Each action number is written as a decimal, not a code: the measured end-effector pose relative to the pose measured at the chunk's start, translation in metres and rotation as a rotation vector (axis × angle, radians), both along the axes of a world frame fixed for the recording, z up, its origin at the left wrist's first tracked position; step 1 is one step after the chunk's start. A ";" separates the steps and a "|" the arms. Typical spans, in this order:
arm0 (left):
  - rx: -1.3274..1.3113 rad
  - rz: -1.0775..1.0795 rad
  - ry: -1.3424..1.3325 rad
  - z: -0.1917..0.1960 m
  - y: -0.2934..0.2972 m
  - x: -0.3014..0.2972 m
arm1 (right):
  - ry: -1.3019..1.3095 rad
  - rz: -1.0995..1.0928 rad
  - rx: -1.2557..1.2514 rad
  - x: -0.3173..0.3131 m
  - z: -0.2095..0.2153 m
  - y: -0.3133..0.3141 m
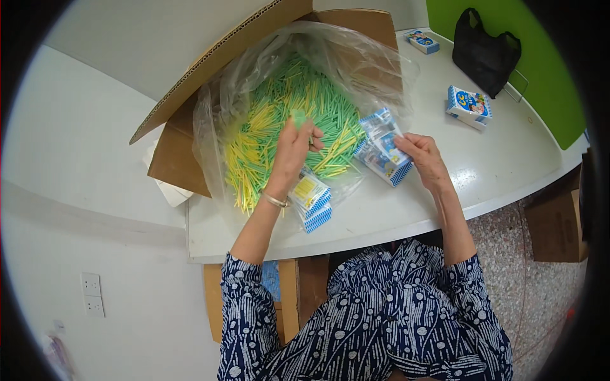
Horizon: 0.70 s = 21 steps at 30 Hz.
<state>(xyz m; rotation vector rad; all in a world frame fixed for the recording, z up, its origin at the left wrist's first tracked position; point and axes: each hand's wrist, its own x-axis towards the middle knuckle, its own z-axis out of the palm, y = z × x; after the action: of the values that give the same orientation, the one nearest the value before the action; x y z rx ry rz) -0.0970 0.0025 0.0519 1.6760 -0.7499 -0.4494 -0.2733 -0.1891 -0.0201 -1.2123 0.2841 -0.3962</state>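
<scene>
White desk (pixel 508 165): left hand (pixel 293 149) pinching green sticks (pixel 298 117) over the bag (pixel 254 108), right hand (pixel 422 155) gripping a small packet (pixel 381 152) held open for filling.

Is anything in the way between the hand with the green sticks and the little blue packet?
Nothing visible. The left hand pinches green sticks over the bag of sticks. The right hand holds the blue packet open beside it, with only open air between them.
</scene>
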 end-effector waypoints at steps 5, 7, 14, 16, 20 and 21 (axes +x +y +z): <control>0.415 -0.130 -0.579 -0.044 -0.021 0.031 | 0.004 -0.033 -0.036 0.003 -0.012 -0.002; 0.667 -0.058 -0.811 -0.046 -0.034 0.022 | 0.010 -0.044 -0.027 0.000 -0.012 -0.001; 0.816 -0.076 -0.883 -0.045 -0.060 0.021 | 0.039 -0.043 -0.026 -0.002 -0.010 0.000; 0.768 -0.149 -0.906 -0.044 -0.065 0.020 | 0.040 -0.049 -0.028 -0.004 -0.011 -0.001; 0.772 -0.130 -0.863 -0.044 -0.067 0.020 | 0.049 -0.040 -0.007 -0.002 -0.015 -0.003; 0.731 -0.119 -0.865 -0.042 -0.067 0.019 | 0.051 -0.042 -0.011 -0.003 -0.016 -0.004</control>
<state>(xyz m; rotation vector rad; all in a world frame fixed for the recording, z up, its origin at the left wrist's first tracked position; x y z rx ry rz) -0.0782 -0.0643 0.0100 2.5653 -1.4305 -0.0359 -0.2761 -0.1931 -0.0357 -1.2303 0.3517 -0.4038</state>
